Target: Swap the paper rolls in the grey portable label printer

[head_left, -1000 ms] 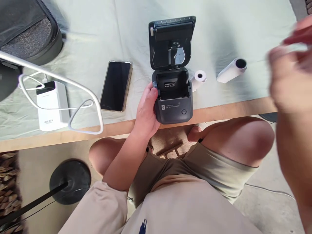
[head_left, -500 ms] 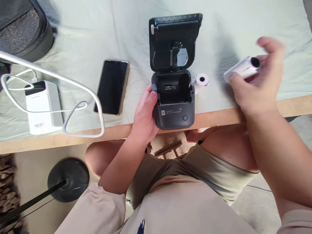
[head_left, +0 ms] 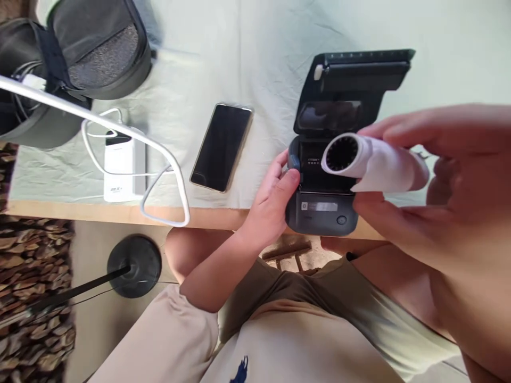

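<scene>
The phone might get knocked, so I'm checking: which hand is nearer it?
Left: the left hand grips the printer, right of the phone; the right hand is farther right, holding the white roll.

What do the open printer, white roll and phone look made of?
Printer: probably satin plastic, from its smooth moulded corners. White roll: likely matte paper, since a thin loose flap shows. Phone: perhaps glossy glass, judging by its smooth black front.

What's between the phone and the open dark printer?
In the head view, the left hand, gripping the printer; between that hand and the phone, only pale cloth shows.
</scene>
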A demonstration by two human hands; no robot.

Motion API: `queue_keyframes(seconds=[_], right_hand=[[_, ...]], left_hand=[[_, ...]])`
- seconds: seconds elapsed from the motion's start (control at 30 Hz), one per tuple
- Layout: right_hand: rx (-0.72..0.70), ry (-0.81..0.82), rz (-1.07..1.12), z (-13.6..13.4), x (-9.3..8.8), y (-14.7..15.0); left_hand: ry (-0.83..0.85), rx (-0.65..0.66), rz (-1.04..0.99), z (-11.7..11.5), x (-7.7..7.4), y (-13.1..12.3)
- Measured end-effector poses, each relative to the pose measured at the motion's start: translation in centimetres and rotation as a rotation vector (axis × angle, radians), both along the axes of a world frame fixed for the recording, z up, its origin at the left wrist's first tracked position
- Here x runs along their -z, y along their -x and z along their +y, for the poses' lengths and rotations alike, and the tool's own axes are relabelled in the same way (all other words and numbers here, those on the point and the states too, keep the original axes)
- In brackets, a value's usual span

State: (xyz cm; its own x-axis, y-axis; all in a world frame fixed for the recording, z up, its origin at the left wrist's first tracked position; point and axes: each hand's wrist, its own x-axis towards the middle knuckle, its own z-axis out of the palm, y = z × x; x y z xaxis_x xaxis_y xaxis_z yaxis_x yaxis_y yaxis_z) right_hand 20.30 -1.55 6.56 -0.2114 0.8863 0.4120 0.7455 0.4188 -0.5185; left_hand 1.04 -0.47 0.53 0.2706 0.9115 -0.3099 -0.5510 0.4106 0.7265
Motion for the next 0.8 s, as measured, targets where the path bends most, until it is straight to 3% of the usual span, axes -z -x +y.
queue_keyframes(seconds=[0.17, 0.27, 0.47, 0.8], right_hand=[[-0.119, -0.189, -0.141, 0.7, 1.3, -0.6], [-0.147, -0.170, -0.154, 1.0, 1.7, -0.6], [-0.120, -0.171, 0.167, 0.3, 2.5, -0.3], [-0.121, -0.145, -0.022, 0.7, 3.6, -1.5]], left_hand=[[-0.059, 0.077, 0.055, -0.1, 0.4, 0.4], [-0.073, 0.105, 0.079, 0.0, 0.2, 0.3], [-0.049, 0.121, 0.046, 0.0, 0.0, 0.3], [-0.046, 0.157, 0.082, 0.1, -0.2, 0.5]])
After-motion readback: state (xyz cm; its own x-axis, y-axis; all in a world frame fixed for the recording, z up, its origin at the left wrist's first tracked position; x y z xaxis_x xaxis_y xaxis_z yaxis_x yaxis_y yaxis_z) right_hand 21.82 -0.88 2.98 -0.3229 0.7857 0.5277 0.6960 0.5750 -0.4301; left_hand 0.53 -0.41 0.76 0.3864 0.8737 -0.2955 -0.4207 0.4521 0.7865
